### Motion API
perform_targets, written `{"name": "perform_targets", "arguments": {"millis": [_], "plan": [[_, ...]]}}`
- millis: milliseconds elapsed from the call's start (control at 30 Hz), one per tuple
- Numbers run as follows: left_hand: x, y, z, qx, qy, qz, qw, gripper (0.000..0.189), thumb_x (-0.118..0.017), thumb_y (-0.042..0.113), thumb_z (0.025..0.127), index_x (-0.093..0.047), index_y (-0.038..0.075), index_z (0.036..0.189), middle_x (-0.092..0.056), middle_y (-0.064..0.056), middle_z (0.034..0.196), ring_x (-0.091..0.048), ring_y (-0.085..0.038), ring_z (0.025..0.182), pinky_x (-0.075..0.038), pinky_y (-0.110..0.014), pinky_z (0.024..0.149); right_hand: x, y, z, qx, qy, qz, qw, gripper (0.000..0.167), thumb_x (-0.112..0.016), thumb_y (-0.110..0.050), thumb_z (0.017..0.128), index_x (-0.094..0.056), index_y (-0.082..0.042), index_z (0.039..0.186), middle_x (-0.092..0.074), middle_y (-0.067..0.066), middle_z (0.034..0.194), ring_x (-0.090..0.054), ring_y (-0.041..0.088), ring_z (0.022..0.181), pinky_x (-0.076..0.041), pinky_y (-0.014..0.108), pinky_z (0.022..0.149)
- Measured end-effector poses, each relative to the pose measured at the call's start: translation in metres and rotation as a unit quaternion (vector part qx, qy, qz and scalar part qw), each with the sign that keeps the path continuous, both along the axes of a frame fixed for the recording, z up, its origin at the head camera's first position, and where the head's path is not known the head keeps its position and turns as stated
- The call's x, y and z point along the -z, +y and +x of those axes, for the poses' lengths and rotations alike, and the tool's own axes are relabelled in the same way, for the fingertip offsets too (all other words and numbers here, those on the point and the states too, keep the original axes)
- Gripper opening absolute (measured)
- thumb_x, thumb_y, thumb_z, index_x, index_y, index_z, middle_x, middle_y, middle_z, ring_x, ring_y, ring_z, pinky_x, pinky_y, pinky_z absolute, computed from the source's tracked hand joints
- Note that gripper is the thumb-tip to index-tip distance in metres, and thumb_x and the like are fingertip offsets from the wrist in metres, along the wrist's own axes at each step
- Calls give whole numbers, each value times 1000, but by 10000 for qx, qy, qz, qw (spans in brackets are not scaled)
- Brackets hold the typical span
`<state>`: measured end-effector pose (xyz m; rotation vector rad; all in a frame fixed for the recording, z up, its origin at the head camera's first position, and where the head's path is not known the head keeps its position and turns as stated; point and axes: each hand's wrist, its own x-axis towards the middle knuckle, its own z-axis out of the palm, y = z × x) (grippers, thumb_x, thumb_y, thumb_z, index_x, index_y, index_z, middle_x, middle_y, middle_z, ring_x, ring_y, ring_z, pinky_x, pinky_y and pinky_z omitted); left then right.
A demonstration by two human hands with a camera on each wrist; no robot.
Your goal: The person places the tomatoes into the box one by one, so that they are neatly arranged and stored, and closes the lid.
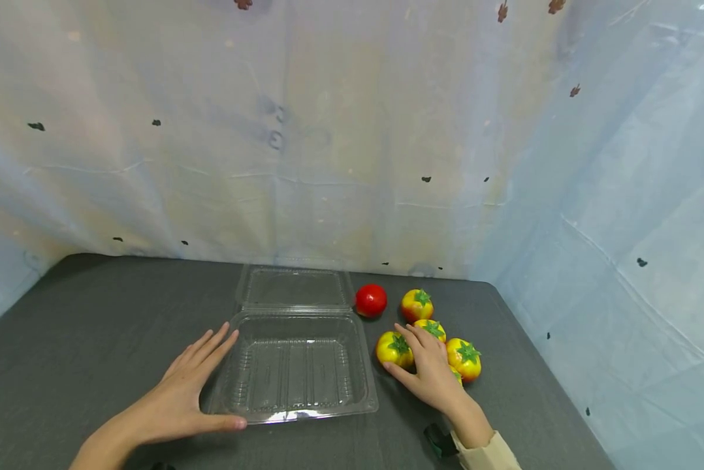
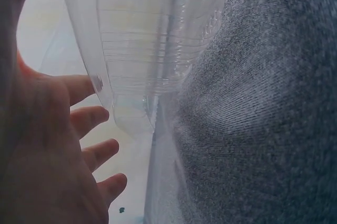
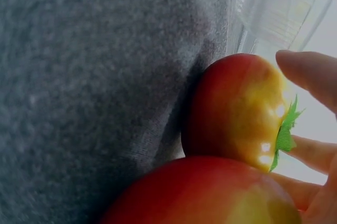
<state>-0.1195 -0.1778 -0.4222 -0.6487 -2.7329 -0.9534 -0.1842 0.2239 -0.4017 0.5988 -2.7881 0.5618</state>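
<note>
A clear plastic clamshell box [image 1: 296, 365] lies with its lid [image 1: 296, 287] folded back. My left hand [image 1: 181, 391] spreads along the box's left side, its fingertips at the rim and thumb at the front left corner. To the right of the box sits a group of yellow-and-red tomatoes with green leafy tops. My right hand [image 1: 425, 369] hovers over them, thumb and fingers spread about the leftmost tomato [image 1: 392, 349]. In the right wrist view, the thumb is beside that tomato [image 3: 231, 113] and the fingers lie behind its leaves. Another tomato [image 3: 205, 195] is partly under the palm.
A plain red tomato [image 1: 371, 301] sits by the lid's right edge. Nearby are a yellow-red tomato [image 1: 416, 305] at the back and another [image 1: 465, 359] on the right. The dark grey cloth [image 1: 123, 313] ends at a pale curtain [image 1: 328, 130] behind and on the right.
</note>
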Motion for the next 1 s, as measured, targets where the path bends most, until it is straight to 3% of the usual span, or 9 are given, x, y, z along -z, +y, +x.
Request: {"name": "perform_targets", "arguments": {"millis": [267, 667, 1000], "plan": [[-1, 3, -1, 17, -47, 40, 10000, 118, -79, 63, 63, -18, 21, 155, -13, -8, 161, -14, -42, 144, -12, -65, 109, 1, 1, -1, -54, 6, 86, 9999, 59, -76, -30, 81, -57, -6, 131, -57, 17, 130, -44, 38, 127, -29, 62, 102], [-3, 6, -2, 3, -50, 91, 9999, 117, -79, 64, 62, -20, 21, 154, -15, -9, 161, -16, -43, 143, -15, -68, 105, 0, 0, -3, 43, -97, 44, 9999, 56, -78, -30, 79, -60, -10, 128, -56, 17, 131, -45, 36, 127, -29, 60, 105], [-3, 7, -2, -6, -117, 143, 9998, 118, -79, 63, 62, -20, 22, 154, -15, -8, 161, -16, -43, 143, -15, -68, 105, -9, 0, -6, 55, 92, -212, 9997, 59, -81, -31, 76, -60, -12, 128, -58, 10, 121, -52, 31, 113, -37, 58, 100]]}}
